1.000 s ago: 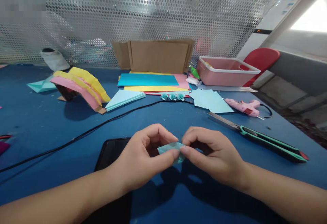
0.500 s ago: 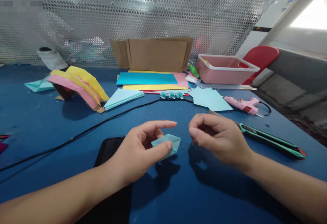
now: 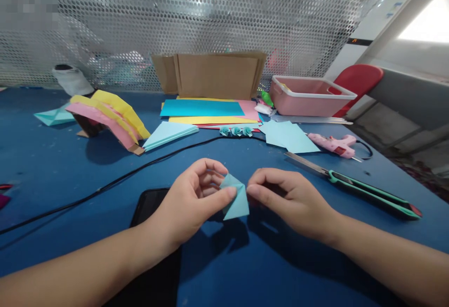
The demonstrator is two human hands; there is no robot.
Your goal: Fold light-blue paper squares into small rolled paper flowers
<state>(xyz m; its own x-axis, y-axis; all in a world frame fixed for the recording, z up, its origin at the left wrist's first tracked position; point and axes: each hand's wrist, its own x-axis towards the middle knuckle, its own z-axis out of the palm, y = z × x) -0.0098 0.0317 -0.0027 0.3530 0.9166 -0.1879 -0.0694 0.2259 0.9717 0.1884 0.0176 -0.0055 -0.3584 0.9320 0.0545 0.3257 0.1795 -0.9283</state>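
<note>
A small light-blue folded paper [image 3: 239, 206] with creased facets is pinched between the thumb and fingers of my left hand [image 3: 196, 202], just above the blue table. My right hand [image 3: 293, 202] is closed in a pinch, its thumb and fingertip right at the paper's right edge. Whether those tips grip the edge or something thin is hidden. Scissors [image 3: 372, 195] with mint-and-black handles lie to the right of my right hand. Under my left forearm is a black phone-like slab [image 3: 154, 274]. Beyond my hands sit three small light-blue paper roses [image 3: 236, 131] in a row.
Light-blue paper squares [image 3: 289, 136] and a pink glue gun [image 3: 333, 144] lie back right. Folded blue triangles [image 3: 171, 134] and a yellow-pink paper arch [image 3: 107, 115] stand left. A black cable [image 3: 140, 169] crosses the table. Behind are coloured sheets [image 3: 203, 108], cardboard [image 3: 217, 74] and a pink bin [image 3: 305, 100].
My right hand has moved left, from apart to the paper's edge. The folded paper has turned in my left hand, whose raised index finger has curled in behind it.
</note>
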